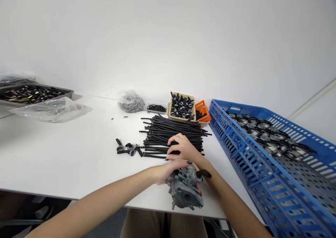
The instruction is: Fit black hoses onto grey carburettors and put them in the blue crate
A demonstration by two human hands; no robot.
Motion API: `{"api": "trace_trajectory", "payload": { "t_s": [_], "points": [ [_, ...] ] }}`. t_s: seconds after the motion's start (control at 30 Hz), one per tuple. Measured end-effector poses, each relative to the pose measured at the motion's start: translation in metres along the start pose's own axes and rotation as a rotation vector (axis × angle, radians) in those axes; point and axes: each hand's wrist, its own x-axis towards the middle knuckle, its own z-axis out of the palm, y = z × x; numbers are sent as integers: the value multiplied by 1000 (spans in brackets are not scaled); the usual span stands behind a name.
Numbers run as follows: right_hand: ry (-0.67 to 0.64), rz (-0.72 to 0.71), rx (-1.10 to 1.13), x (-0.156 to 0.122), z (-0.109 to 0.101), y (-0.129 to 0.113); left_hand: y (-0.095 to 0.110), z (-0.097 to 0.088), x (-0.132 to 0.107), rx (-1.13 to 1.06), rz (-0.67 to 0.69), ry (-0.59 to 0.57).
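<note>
Carburetor (185,192): grey metal, at the table's (65,154) near edge, centre.
Left hand (168,169): fingers wrapped over the carburetor's far side, gripping it.
Right hand (183,147): just beyond, fingers bent and slightly spread on the black tubes (168,131) — cannot tell if any is pinched.
Blue crate (252,161): right, holding assembled parts.
Beige box (181,106): far, behind the tubes.

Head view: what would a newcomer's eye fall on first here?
The grey metal casting at the near edge of the white table, gripped by the left hand. Just beyond it the right hand rests on a wide pile of thin black tubes. To the right, a big blue crate holds rows of assembled parts.
</note>
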Motion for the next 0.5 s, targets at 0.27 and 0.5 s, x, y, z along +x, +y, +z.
{"api": "trace_trajectory", "payload": {
  "t_s": [0.27, 0.5],
  "points": [
    [-8, 39, 20, 1, 13, -11, 6, 9, -3, 33, -50, -122],
    [914, 443, 255, -15, -36, 1, 4, 2, 4, -38, 61, -5]
  ]
}}
